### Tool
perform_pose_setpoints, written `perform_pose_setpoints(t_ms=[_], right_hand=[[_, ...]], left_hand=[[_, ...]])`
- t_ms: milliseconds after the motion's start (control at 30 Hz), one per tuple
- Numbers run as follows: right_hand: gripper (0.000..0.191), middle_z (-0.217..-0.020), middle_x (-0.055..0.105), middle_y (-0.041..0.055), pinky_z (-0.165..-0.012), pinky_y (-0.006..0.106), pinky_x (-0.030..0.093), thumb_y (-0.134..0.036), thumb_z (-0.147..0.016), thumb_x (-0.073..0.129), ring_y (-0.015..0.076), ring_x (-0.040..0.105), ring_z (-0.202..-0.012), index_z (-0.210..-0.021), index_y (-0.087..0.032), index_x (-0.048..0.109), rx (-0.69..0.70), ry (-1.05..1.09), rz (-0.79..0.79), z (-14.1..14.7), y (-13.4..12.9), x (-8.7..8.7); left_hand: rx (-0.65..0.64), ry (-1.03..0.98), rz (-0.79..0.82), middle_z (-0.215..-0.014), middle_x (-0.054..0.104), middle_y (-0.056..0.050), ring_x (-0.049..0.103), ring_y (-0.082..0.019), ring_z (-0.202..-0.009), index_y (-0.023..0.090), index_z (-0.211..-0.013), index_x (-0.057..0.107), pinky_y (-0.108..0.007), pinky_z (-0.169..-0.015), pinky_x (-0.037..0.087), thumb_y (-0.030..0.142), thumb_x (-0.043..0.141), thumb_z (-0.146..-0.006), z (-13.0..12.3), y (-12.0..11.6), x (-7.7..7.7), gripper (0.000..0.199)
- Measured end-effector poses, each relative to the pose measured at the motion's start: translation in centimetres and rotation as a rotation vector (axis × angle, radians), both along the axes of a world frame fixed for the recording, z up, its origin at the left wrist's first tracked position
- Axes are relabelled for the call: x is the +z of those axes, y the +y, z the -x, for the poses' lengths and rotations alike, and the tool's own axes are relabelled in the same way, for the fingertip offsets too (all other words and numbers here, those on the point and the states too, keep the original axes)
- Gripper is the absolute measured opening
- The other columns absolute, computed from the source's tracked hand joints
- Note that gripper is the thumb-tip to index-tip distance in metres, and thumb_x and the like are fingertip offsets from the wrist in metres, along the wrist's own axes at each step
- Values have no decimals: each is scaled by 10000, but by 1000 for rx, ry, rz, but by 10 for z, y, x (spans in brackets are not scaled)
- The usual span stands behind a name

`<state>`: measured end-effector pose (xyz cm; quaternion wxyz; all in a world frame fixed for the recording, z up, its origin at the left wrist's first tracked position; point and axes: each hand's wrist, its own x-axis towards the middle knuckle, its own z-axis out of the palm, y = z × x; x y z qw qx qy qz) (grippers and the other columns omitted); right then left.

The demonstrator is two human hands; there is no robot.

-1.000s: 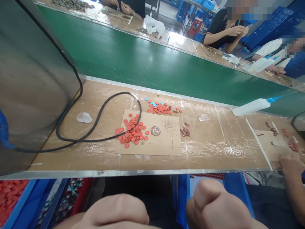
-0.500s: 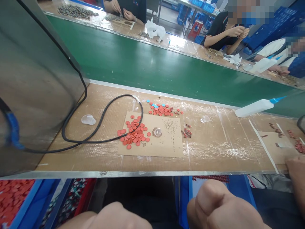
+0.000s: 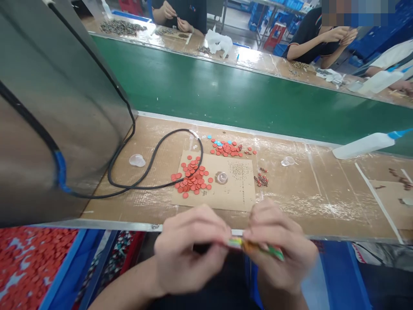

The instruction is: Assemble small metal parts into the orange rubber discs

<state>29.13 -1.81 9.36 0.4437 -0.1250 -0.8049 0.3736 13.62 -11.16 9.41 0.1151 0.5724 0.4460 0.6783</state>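
My left hand [image 3: 193,247] and my right hand [image 3: 282,245] are raised in front of the bench edge, fingers closed. Between them they pinch a narrow green and yellow strip [image 3: 237,243], perhaps a wrapper; its kind is unclear, and fingers cover much of it. Beyond my hands, on the bench, lies a brown cardboard sheet [image 3: 222,200]. Red discs [image 3: 193,183] are heaped on its left side. A small clear round cup [image 3: 221,177] stands near its middle, and tiny dark grains [image 3: 238,170] are scattered to the cup's right.
A black cable [image 3: 145,188] loops over the bench and the disc heap. More red discs [image 3: 227,149] lie behind the sheet, small red-tipped parts [image 3: 261,180] to its right. A white bottle [image 3: 364,145] lies at the right. A blue bin [image 3: 69,260] holds red discs. Co-workers sit across.
Both hands have come up from low at the bottom edge and together over the bench edge, with the green and yellow strip now visible between them. The view has shifted left.
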Motion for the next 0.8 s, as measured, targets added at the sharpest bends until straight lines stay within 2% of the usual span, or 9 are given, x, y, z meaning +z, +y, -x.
perform_pose_setpoints(t_ms=[100, 200, 267, 567, 800], right_hand=[[167, -793, 734, 2, -581, 283, 525, -132, -929, 740, 137, 642, -670, -1026, -260, 786, -34, 17, 79, 9, 15, -6], [162, -784, 732, -2, -563, 252, 513, -113, -909, 753, 127, 642, -661, -974, -253, 801, -73, -32, 130, 12, 19, -14], [149, -772, 731, -5, -559, 243, 508, -114, -902, 762, 121, 636, -649, -948, -249, 804, -85, -48, 140, 10, 19, -18], [170, -754, 721, -10, -562, 243, 490, -97, -897, 759, 118, 616, -643, -944, -254, 805, -89, -35, 138, 5, 18, -22], [185, -790, 722, -13, -589, 234, 485, -121, -905, 764, 112, 617, -673, -986, -279, 815, -74, -57, 178, 2, 17, -27]], left_hand=[[58, -169, 143, -765, 760, -28, 711, -116, -664, 175, -895, 728, -189, -621, 598, 123, 722, -935, 4, 13, -18, 65], [47, -279, 226, -749, 752, -42, 696, -123, -654, 163, -871, 752, -183, -589, 570, 171, 749, -920, 0, 17, -35, 50], [33, -305, 233, -761, 756, -40, 696, -118, -665, 167, -880, 764, -172, -599, 566, 164, 756, -909, -2, 17, -41, 30], [-11, -302, 219, -788, 775, -40, 706, -113, -695, 177, -899, 777, -171, -648, 577, 146, 749, -910, -3, 18, -41, 43], [16, -305, 247, -777, 776, -39, 706, -118, -685, 182, -880, 781, -176, -645, 574, 167, 754, -894, -3, 18, -40, 34]])
